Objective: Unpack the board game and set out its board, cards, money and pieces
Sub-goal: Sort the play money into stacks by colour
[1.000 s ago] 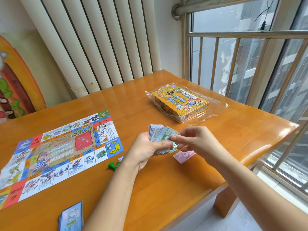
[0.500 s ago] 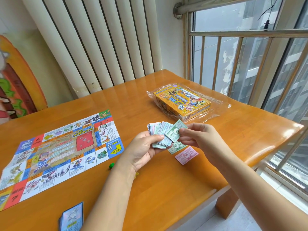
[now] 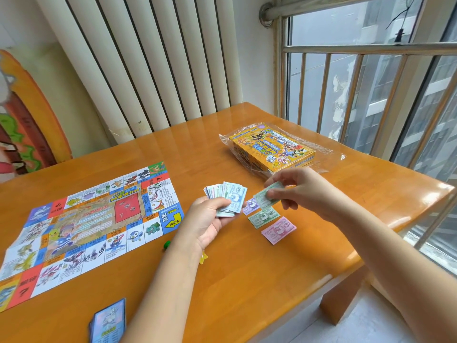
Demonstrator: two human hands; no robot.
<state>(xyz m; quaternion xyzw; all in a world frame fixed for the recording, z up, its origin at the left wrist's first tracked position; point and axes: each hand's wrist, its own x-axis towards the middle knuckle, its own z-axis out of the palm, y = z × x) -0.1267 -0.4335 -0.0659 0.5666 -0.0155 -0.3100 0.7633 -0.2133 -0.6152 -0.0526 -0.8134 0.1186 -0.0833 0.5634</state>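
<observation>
Money is the matter in hand: the right hand [image 3: 296, 191], at centre right of the frame, pinches a single green note [image 3: 268, 195] between thumb and fingertips, while the left hand [image 3: 210, 219], just to its left, grips a fanned wad of notes [image 3: 227, 198]. On the table [image 3: 247, 280] below them lie a purple note [image 3: 251, 206], a green pile [image 3: 263, 217] and a pink pile [image 3: 279, 230] in a slanting row. The green pile sits just below the pinched note in the frame, near it but apart. Both run lengthwise from lower left to upper right, so laying the note there looks like a short move down the frame with little turning. The right hand is the nearer of the two. The board [image 3: 94, 226] lies flat at the left, well apart.
</observation>
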